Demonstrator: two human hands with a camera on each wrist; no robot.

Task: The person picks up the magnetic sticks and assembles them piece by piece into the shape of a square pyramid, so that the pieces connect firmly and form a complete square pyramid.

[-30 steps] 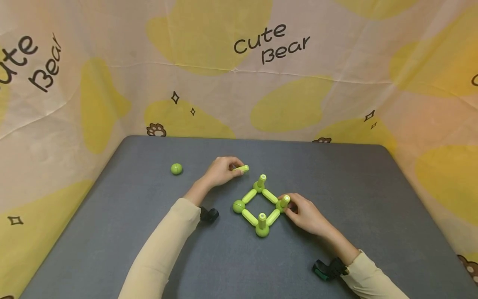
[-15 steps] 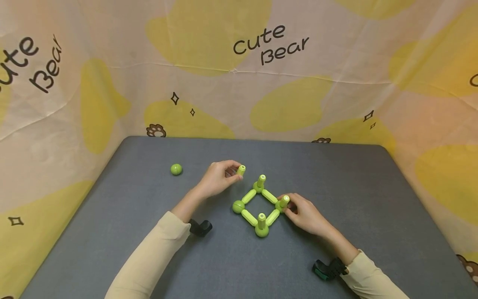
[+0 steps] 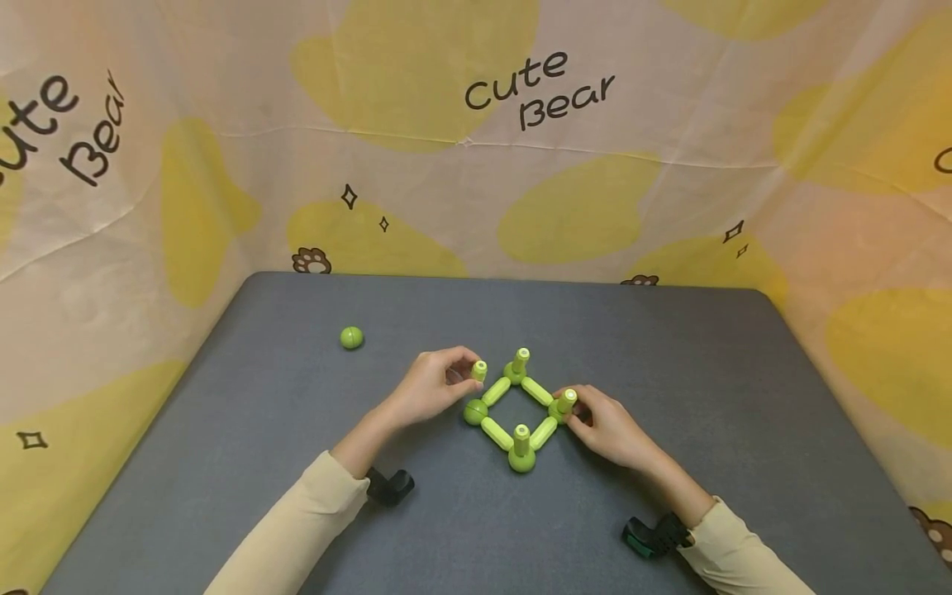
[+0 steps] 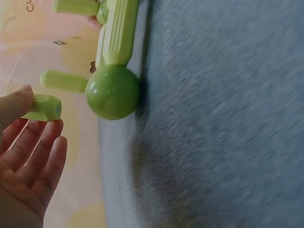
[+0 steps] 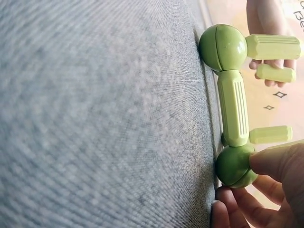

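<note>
A square frame of green balls joined by light green rods [image 3: 497,434] lies flat on the table. Short rods stand upright on its far ball [image 3: 514,374], near ball [image 3: 522,460] and right ball [image 5: 236,166]. Nothing stands on the left ball [image 3: 475,412]. Between thumb and fingers, my left hand [image 3: 430,387] pinches another light green rod [image 3: 479,371], held upright just above and behind that left ball. In the left wrist view its end [image 4: 58,109] faces the frame. My right hand [image 3: 611,426] grips the right ball, thumb on one side and fingers around the other.
A loose green ball [image 3: 352,337] sits on the grey table [image 3: 714,347] at the back left. A patterned cloth [image 3: 416,240] hangs behind and beside the table. Black wrist cameras [image 3: 654,535] stick out beneath both forearms.
My left hand has turned the rod from lying flat to upright and brought it nearer me, close over the left ball. My right hand and the frame have stayed put.
</note>
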